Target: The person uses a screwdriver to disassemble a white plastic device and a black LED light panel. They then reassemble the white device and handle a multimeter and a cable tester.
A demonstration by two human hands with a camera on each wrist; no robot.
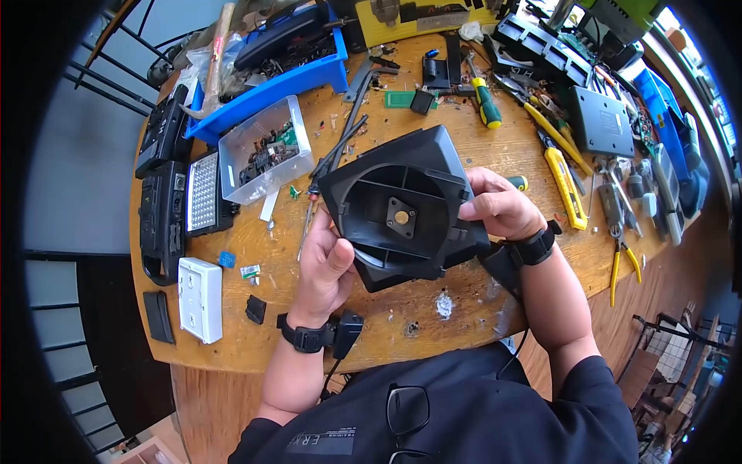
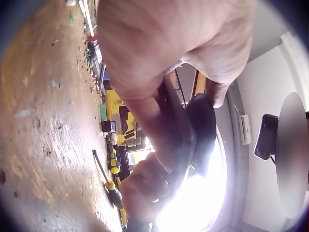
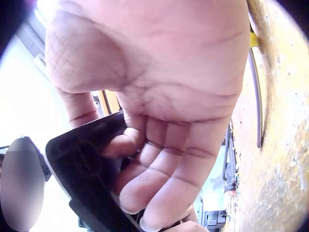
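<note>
A black plastic housing [image 1: 456, 147] with a round frame and a small diamond-shaped plate at its centre is held above the table in both hands. The left hand [image 1: 326, 267] grips its lower left edge, thumb on the near side, fingers behind. On the right side the right hand [image 1: 502, 209] grips it, thumb on the round frame's rim. From the right wrist view, several fingers of the right hand [image 3: 164, 145] curl under the black housing [image 3: 82, 159]. In the left wrist view the left hand [image 2: 174, 48] holds the housing's dark edge [image 2: 176, 121].
On the wooden table [image 1: 247, 340] lie a white box [image 1: 199, 300], a clear bin of parts [image 1: 267, 151], a blue tray [image 1: 270, 97], a green screwdriver [image 1: 487, 104], a yellow cutter [image 1: 566, 189], pliers [image 1: 618, 247] and a grey device [image 1: 603, 120]. Long dark rods [image 1: 340, 143] lie behind the left hand.
</note>
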